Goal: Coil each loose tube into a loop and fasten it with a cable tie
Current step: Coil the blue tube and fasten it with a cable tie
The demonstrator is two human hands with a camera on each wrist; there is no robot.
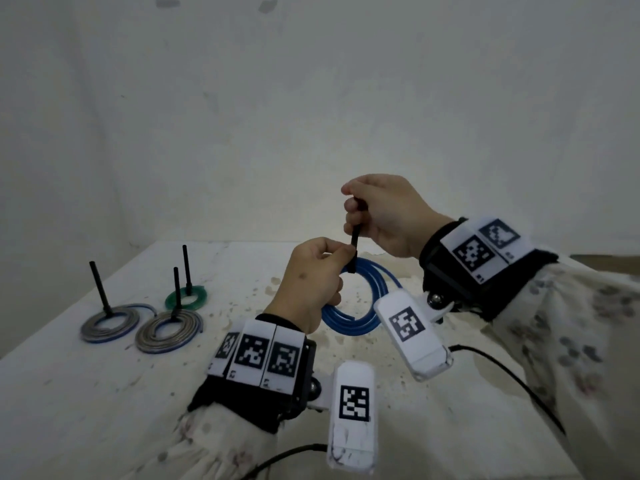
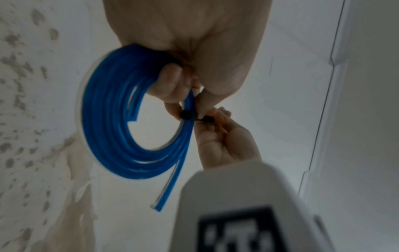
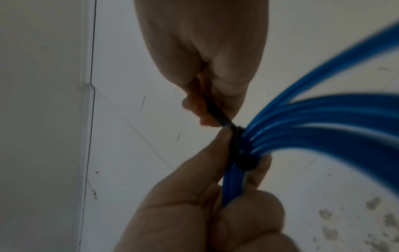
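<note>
Stained table (image 1: 104,393), hands pinching blue tube (image 1: 360,327) (coiled), cable tie (image 1: 354,249)

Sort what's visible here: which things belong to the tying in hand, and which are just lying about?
In hand:
blue tube coil
black cable tie
left hand gripping the coil
right hand pulling the tie

Lying about:
two grey coils, tied
green coil, tied

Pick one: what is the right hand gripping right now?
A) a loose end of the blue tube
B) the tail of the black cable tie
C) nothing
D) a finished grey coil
B: the right hand pinches the black cable tie tail, its band wrapped round the blue tube coil held by the left hand.
</note>
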